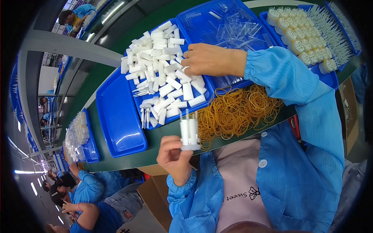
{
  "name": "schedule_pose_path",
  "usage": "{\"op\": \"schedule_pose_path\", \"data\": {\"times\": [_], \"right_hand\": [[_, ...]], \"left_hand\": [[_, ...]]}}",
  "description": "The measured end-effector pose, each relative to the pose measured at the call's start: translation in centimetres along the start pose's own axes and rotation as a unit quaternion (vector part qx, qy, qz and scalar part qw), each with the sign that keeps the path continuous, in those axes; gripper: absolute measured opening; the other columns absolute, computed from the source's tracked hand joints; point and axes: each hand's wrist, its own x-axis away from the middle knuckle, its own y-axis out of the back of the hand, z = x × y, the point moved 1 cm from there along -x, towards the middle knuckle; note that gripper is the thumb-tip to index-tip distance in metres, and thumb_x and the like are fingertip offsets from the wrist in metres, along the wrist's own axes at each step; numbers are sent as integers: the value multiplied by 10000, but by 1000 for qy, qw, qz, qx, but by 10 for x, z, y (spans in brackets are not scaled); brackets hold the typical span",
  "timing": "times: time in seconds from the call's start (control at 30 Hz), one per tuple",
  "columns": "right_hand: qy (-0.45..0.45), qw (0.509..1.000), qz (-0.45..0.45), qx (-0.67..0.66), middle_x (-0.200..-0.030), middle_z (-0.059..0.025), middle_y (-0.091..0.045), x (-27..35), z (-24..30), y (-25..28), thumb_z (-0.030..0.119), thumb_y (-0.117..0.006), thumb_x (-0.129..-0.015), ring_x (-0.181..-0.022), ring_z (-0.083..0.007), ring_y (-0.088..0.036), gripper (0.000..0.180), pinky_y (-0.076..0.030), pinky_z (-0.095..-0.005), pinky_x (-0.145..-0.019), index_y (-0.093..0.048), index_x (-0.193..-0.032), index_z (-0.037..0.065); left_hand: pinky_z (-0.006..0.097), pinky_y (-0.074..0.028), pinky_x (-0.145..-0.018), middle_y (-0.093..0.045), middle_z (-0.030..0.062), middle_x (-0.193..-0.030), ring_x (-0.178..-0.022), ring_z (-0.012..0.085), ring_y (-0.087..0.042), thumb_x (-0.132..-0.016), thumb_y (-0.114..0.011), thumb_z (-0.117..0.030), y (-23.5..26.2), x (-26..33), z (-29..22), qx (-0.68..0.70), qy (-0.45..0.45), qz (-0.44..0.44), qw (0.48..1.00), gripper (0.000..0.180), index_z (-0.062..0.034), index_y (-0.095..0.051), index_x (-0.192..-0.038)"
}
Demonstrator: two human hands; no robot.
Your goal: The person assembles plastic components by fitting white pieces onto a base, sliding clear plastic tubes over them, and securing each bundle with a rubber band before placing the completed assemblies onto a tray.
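Left hand point(173, 155) pinches a small bundle of white plastic pieces point(189, 134) by its base, above the table edge. Right hand point(206, 59) rests, fingers curled, on loose pieces in the blue tray point(134, 106). The pieces look light, stiff and smooth, so they are best gripped low around the bundle.

A brown cardboard box point(155, 198) is sitting below the near edge of the bench point(116, 163), its open flaps showing plain and unprinted. A second brown cardboard box point(351, 116) is standing at the right end of the bench, partly hidden behind a blue sleeve. No labels, signs or screens are showing.
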Motion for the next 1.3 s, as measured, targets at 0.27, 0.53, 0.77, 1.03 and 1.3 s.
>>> {"op": "schedule_pose_path", "data": {"times": [0.27,0.53,0.77,1.03,1.3], "right_hand": [[-22,998,31,-51,-934,-38,-631,-5,5,1,105,-566,-819,-990,-222,-570,138,-410,-351,-819,-644,-933,112],[4,994,24,-108,-879,-50,-633,-19,0,-6,130,-610,-805,-899,-250,-593,135,-438,-366,-746,-656,-924,84],[-245,708,-123,-651,-782,-15,-581,4,-5,12,209,-657,-840,-768,-125,-582,289,-462,-276,-630,-562,-1055,41],[-291,540,-71,-787,-890,0,-624,14,22,32,370,-626,-872,-795,-83,-562,318,-456,-238,-684,-613,-1031,95],[-266,562,-62,-781,-884,-5,-634,16,24,37,317,-612,-886,-795,-85,-568,255,-449,-236,-705,-636,-979,81]], "left_hand": [[223,-453,-685,-515,46,-876,-755,103,-523,-718,-746,-26,-2,-11,0,111,26,-71,991,239,-39,-560,-868],[293,-561,-568,-515,60,-859,-720,154,-591,-770,-744,-157,-8,-13,4,64,-3,-40,997,274,-44,-527,-893],[262,-488,-719,-559,77,-952,-808,134,-565,-786,-707,-40,-12,-13,1,-76,-71,-53,993,178,-7,-603,-927],[257,-455,-701,-616,97,-919,-823,179,-578,-760,-711,21,-29,-22,-3,-129,-103,-49,985,175,-11,-676,-928],[256,-453,-685,-620,82,-895,-801,180,-580,-777,-686,33,-31,-26,-5,-177,-109,-36,977,156,-25,-688,-922]]}}
